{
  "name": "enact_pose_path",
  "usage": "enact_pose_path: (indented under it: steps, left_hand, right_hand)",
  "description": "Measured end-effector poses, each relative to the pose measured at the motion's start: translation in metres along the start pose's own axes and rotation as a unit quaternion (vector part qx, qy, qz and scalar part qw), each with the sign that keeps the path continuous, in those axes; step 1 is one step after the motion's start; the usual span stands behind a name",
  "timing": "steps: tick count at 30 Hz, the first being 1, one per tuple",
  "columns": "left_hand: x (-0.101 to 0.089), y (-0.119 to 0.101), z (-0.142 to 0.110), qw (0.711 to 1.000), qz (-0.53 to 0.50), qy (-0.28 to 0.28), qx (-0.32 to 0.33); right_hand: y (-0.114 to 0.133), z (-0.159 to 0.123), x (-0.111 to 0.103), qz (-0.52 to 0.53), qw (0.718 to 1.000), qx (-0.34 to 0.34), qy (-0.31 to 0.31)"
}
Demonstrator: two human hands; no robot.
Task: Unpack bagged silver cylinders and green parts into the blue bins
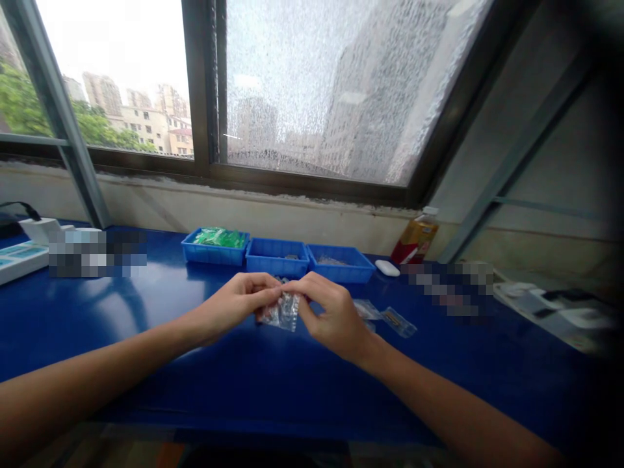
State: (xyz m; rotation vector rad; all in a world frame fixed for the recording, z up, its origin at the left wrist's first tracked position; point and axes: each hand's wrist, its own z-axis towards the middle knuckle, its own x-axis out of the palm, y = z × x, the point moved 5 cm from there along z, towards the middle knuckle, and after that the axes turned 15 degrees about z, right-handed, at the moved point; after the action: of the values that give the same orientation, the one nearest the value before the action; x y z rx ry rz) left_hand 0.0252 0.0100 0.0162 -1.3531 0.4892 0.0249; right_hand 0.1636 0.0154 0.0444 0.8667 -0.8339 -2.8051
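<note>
A small clear plastic bag (284,313) hangs between my two hands, just above the blue table. My left hand (248,296) is closed, pinching the bag near its upper left side. From the other side, my right hand (329,311) grips its top edge with thumb and forefinger close together. What lies inside the bag is too small to make out. Right of my right hand, a flat clear packet (398,322) with small dark pieces lies on the table, beside another clear bag (368,309) partly hidden by that hand.
Three blue bins stand along the back: a left bin (214,259) of green packets, a middle bin (277,265) and a right bin (341,272) with small parts. A bottle (415,237) and a white mouse-like object (387,268) sit right of them. A white machine (29,257) stands at left.
</note>
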Motion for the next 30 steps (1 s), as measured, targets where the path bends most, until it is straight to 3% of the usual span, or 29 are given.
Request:
enact_pose_path:
  steps: [2, 5, 8, 10, 13, 15, 19, 23, 25, 28, 30]
  left_hand:
    - [-0.004, -0.005, -0.002, 0.995, 0.084, -0.041, 0.046]
    - [-0.008, -0.013, -0.005, 0.962, 0.225, -0.109, 0.111]
    - [-0.007, -0.017, -0.008, 0.938, 0.287, -0.136, 0.140]
    - [-0.006, -0.015, -0.007, 0.933, 0.303, -0.139, 0.137]
    - [-0.007, -0.010, -0.005, 0.921, 0.341, -0.139, 0.123]
    - [-0.007, -0.006, -0.003, 0.910, 0.372, -0.130, 0.124]
    - [-0.005, 0.001, 0.000, 0.896, 0.411, -0.101, 0.134]
    - [-0.002, 0.001, -0.001, 0.884, 0.437, -0.064, 0.154]
    - [0.000, 0.001, -0.001, 0.879, 0.447, -0.048, 0.157]
    - [0.001, 0.001, -0.001, 0.879, 0.451, -0.035, 0.152]
    - [0.001, 0.001, -0.001, 0.877, 0.453, -0.031, 0.153]
  right_hand:
    - [-0.002, 0.001, 0.000, 0.039, 0.998, 0.043, -0.010]
    - [-0.007, -0.001, 0.005, 0.098, 0.988, 0.123, -0.003]
    - [-0.004, -0.001, 0.009, 0.063, 0.992, 0.105, 0.032]
    - [-0.002, 0.001, 0.003, -0.015, 0.998, 0.063, 0.018]
    - [-0.012, 0.009, -0.029, -0.170, 0.982, 0.033, -0.077]
    - [-0.026, 0.013, -0.059, -0.281, 0.945, 0.058, -0.155]
    - [-0.063, 0.015, -0.105, -0.410, 0.887, 0.188, -0.095]
    - [-0.060, 0.007, -0.145, -0.449, 0.841, 0.241, -0.182]
    - [-0.054, 0.006, -0.152, -0.442, 0.837, 0.256, -0.195]
    - [-0.054, 0.007, -0.142, -0.404, 0.858, 0.297, -0.112]
    - [-0.057, 0.005, -0.121, -0.346, 0.880, 0.324, 0.026]
